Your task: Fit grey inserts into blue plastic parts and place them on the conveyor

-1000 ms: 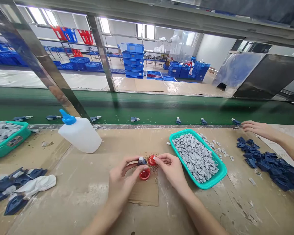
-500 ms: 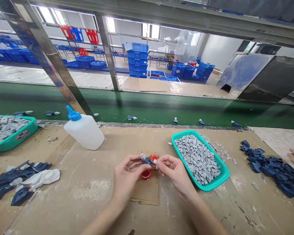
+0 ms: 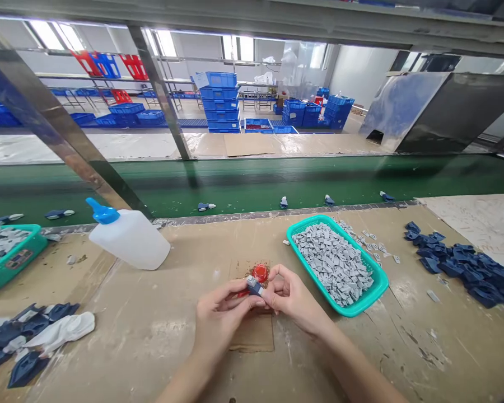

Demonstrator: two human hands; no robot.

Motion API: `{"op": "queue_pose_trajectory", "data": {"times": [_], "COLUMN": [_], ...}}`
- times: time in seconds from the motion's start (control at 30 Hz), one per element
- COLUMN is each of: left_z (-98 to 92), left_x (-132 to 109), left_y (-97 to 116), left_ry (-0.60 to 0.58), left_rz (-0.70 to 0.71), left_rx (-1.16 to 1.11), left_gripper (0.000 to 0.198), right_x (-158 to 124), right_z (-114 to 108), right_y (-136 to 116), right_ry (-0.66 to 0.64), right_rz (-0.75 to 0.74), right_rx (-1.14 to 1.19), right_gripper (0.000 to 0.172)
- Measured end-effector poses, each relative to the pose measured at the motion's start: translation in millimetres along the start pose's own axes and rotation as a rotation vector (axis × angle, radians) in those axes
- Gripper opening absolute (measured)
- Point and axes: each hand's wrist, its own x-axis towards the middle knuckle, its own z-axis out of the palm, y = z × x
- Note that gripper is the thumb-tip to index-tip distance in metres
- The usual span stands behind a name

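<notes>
My left hand (image 3: 227,308) is closed around a small navy plastic part (image 3: 255,288) with a light grey tip pointing up and to the left. My right hand (image 3: 292,296) pinches at the other end of that part, its thumb and forefinger meeting the left fingertips. A small whitish piece (image 3: 264,290) shows at the right fingertips, mostly hidden by them. Just beyond the fingers sits a round red container (image 3: 260,272) on a cardboard piece (image 3: 252,334) strewn with brown specks; another bit of red shows behind the left fingers.
A green basket (image 3: 380,282) of small grey pieces stands right of my hands, with navy parts (image 3: 457,260) heaped farther right. On the left are a white squeeze bottle (image 3: 132,240), another green basket (image 3: 14,268) and navy parts (image 3: 29,366). A green conveyor belt (image 3: 243,182) carries several assembled parts.
My right fingers have moved in against the navy part, bringing the small whitish piece to its end. The view has shifted slightly; another person's hand at the right edge has left it.
</notes>
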Motion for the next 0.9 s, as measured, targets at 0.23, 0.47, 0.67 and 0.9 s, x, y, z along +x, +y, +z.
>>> {"op": "queue_pose_trajectory", "data": {"times": [0.23, 0.47, 0.67, 0.9], "left_z": [12.4, 4.6, 6.1, 26.4], "left_x": [13.0, 83.2, 189.0, 256.0], "left_y": [20.2, 23.5, -14.4, -30.6], "left_ry": [-0.088, -0.115, -0.128, -0.107], "left_rz": [-0.101, 0.029, 0.198, 0.274], "left_rx": [-0.002, 0.318, 0.809, 1.176], "left_gripper": [0.033, 0.043, 0.031, 0.031], "right_x": [-5.8, -8.8, 1.4, 6.1], "right_z": [-8.8, -73.3, -83.3, -80.2], "right_y": [-20.6, -33.4, -17.5, -12.9], "right_ry": [0.051, 0.672, 0.736, 0.755], "right_rz": [-0.116, -0.272, -0.151, -0.236], "right_rx": [-0.162, -1.009, -1.324, -1.324], "right_gripper": [0.025, 0.013, 0.015, 0.016]}}
